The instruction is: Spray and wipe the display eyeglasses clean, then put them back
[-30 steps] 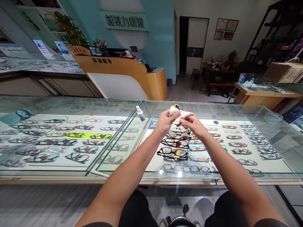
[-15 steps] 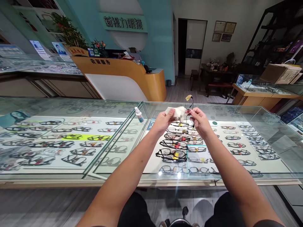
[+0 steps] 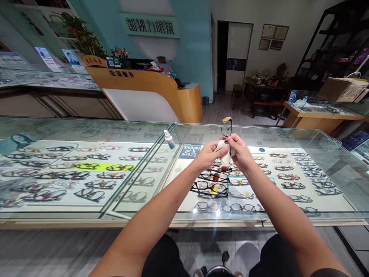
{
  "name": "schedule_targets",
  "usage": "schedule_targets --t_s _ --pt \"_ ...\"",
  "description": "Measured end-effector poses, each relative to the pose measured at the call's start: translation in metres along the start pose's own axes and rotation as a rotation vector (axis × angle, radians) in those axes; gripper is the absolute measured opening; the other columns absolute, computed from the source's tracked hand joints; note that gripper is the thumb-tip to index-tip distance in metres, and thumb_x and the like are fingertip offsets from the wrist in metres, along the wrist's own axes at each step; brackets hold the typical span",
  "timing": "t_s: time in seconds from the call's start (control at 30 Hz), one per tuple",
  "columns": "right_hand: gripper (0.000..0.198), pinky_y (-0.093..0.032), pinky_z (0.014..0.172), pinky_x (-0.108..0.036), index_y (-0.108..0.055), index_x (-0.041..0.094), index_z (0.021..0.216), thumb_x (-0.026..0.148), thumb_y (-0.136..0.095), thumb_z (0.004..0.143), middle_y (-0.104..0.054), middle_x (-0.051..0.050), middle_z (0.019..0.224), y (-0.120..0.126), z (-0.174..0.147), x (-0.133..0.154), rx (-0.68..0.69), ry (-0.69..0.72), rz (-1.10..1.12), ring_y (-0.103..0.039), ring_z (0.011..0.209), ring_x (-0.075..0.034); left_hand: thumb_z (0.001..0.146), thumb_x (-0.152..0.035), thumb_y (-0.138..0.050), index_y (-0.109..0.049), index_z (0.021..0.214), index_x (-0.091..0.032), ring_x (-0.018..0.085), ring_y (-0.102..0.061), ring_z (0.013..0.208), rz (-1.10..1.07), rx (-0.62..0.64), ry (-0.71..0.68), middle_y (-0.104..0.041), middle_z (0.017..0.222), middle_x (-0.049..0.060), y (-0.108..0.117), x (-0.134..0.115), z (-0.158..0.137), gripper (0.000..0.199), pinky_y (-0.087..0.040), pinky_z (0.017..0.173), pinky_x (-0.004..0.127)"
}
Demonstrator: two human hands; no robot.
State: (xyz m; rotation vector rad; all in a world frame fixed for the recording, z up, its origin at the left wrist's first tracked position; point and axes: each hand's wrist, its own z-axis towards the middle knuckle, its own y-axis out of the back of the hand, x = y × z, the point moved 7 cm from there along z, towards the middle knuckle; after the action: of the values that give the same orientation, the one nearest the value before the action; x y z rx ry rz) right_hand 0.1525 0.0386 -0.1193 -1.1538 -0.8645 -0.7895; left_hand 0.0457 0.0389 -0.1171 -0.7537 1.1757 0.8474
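Above the glass display case, a pair of glasses (image 3: 226,127) is held on end, one lens rim with a yellow sticker pointing up. My right hand (image 3: 240,151) is closed on the frame at its lower part. A pale cleaning cloth (image 3: 225,154) is pinched in my left hand (image 3: 210,154) and wraps around the lower part of the glasses. The fingers and cloth hide the other lens. To the left, a small white spray bottle (image 3: 169,139) stands upright on the glass top.
Under the glass of the display case (image 3: 173,221) lie rows of eyeglasses (image 3: 211,188). A blue printed card (image 3: 189,151) lies near the hands. Beyond the case stand a wooden counter (image 3: 161,84) and, at right, a cardboard box (image 3: 343,89) on another case.
My left hand and the cloth have moved down and toward my right hand, and the cloth now wraps the lower part of the glasses. The glasses shifted slightly left. The blue card is more exposed.
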Motion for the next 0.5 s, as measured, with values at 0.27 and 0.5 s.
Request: schedule_targets --t_s 0.27,0.5 --pt "0.058 -0.056 0.085 -0.033 -0.054 0.026 0.079 0.064 -0.095 0.063 -0.08 -0.003 0.108 -0.008 -0.004 0.005 0.015 0.048 -0.041 -0.069 0.095 -0.02 0.057 -0.074 -0.094 -0.074 0.092 -0.014 0.011 -0.05 0.062 -0.068 -0.194 -0.055 -0.06 0.069 -0.002 0.013 0.002 -0.001 0.072 -0.04 0.057 0.024" --pt "0.053 -0.056 0.085 -0.032 -0.059 0.026 0.076 0.062 -0.095 0.063 -0.078 -0.002 0.101 -0.004 0.0 0.0 -0.005 0.056 -0.065 -0.068 0.094 -0.019 0.068 -0.085 -0.08 -0.079 0.096 -0.012 0.013 -0.053 0.065 0.012 -0.306 -0.115 -0.066 0.072 0.002 0.024 0.004 -0.001 0.078 -0.04 0.059 0.026"
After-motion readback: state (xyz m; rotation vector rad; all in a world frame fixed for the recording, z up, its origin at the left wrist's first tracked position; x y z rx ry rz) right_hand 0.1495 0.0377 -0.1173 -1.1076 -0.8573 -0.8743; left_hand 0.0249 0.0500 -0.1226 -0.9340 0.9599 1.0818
